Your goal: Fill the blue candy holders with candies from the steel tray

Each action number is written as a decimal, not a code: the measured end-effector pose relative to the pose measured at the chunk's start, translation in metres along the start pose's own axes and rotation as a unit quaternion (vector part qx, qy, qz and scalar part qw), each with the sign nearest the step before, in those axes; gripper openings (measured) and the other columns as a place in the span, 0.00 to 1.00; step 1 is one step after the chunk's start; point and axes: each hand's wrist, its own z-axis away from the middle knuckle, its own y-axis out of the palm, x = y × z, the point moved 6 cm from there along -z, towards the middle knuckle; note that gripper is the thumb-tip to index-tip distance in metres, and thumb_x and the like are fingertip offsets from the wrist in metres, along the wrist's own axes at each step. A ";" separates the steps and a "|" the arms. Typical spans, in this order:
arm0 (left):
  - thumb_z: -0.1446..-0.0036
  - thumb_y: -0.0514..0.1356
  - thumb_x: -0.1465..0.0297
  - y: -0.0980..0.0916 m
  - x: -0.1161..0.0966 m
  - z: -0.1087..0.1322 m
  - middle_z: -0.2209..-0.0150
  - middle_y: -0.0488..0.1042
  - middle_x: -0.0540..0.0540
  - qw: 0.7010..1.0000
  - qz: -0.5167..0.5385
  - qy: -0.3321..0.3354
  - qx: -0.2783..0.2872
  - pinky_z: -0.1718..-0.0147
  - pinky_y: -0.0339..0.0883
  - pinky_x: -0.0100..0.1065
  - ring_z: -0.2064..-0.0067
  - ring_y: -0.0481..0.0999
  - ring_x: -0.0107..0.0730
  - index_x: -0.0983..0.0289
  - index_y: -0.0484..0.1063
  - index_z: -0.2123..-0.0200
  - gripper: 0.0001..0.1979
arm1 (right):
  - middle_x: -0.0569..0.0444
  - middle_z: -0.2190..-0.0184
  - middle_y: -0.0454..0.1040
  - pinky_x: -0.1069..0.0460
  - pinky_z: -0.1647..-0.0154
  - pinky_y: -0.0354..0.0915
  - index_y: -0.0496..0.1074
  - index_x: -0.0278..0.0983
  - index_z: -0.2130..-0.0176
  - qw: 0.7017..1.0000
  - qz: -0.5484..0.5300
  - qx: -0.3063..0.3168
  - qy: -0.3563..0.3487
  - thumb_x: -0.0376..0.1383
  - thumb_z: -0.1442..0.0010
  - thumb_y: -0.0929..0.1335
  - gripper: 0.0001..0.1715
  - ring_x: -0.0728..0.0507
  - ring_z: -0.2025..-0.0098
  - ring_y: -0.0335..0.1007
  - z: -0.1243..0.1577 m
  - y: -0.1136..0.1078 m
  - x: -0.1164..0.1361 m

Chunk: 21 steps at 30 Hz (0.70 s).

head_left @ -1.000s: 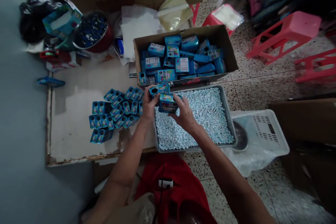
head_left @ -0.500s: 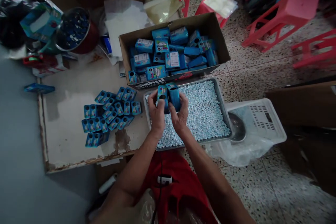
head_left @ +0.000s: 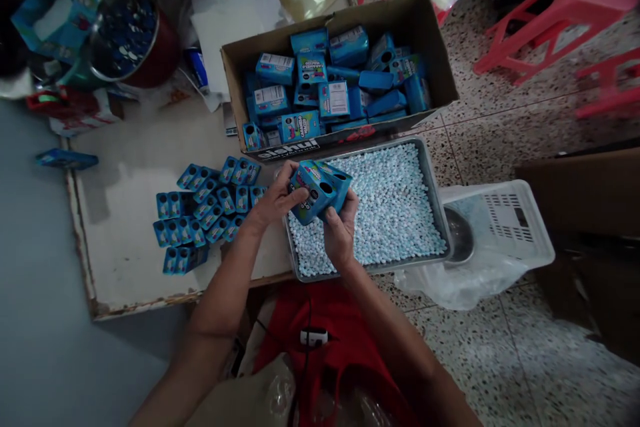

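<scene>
Two small blue boxes (head_left: 315,195) with dark round holes in their ends are held tilted over the left part of a metal tray (head_left: 439,197) of pale blue and white pellets (head_left: 385,207). My left hand (head_left: 278,197) grips them from the left, thumb on the nearer box. From the right and below, my right hand (head_left: 342,230) is wrapped round the other box. Several similar blue boxes (head_left: 213,210) stand grouped on the table (head_left: 125,240), holes up. Behind the tray, a cardboard carton (head_left: 443,73) holds a heap of blue boxes (head_left: 334,99).
A red pot (head_left: 165,53) of dark blue pieces stands at the back left. One blue box (head_left: 67,159) lies at the table's left edge. Right of the tray are a white basket (head_left: 543,233), a metal bowl (head_left: 460,237) and clear plastic. Red stools (head_left: 555,13) stand at the upper right.
Both boxes have tipped over, so the nearer one's printed side now shows. My left hand has shifted left and round its outer side; my right hand has moved slightly down.
</scene>
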 end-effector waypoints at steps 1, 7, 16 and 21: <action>0.49 0.74 0.42 0.002 0.000 0.004 0.55 0.79 0.56 1.000 0.014 -0.011 -0.002 0.43 0.75 0.43 0.49 0.78 0.47 0.61 0.79 0.49 0.34 | 0.42 0.35 0.65 0.32 0.33 0.70 0.44 0.48 0.25 1.000 -0.006 0.003 0.005 0.52 0.26 0.57 0.37 0.35 0.36 0.70 0.001 0.003 -0.002; 0.39 0.66 0.42 0.018 -0.001 0.044 0.36 0.75 0.60 0.996 0.028 0.002 -0.090 0.25 0.59 0.49 0.29 0.69 0.52 0.55 0.74 0.37 0.34 | 0.40 0.35 0.65 0.36 0.33 0.71 0.53 0.42 0.30 0.998 -0.020 0.051 0.022 0.63 0.32 0.61 0.43 0.33 0.36 0.70 0.009 0.006 -0.003; 0.62 0.83 0.59 0.003 0.050 0.121 0.48 0.85 0.60 0.969 0.106 -0.209 -0.079 0.46 0.81 0.52 0.49 0.85 0.55 0.59 0.80 0.43 0.41 | 0.49 0.45 0.77 0.43 0.41 0.73 0.69 0.42 0.37 0.968 0.006 0.216 0.129 0.58 0.47 0.80 0.47 0.37 0.45 0.75 0.047 0.007 -0.026; 0.67 0.84 0.65 -0.019 0.059 0.139 0.53 0.86 0.58 0.970 0.013 -0.203 -0.136 0.51 0.83 0.48 0.53 0.86 0.51 0.62 0.81 0.49 0.37 | 0.45 0.44 0.79 0.39 0.40 0.72 0.76 0.43 0.41 0.943 0.099 0.318 -0.002 0.69 0.47 0.76 0.48 0.34 0.43 0.76 0.017 -0.006 -0.031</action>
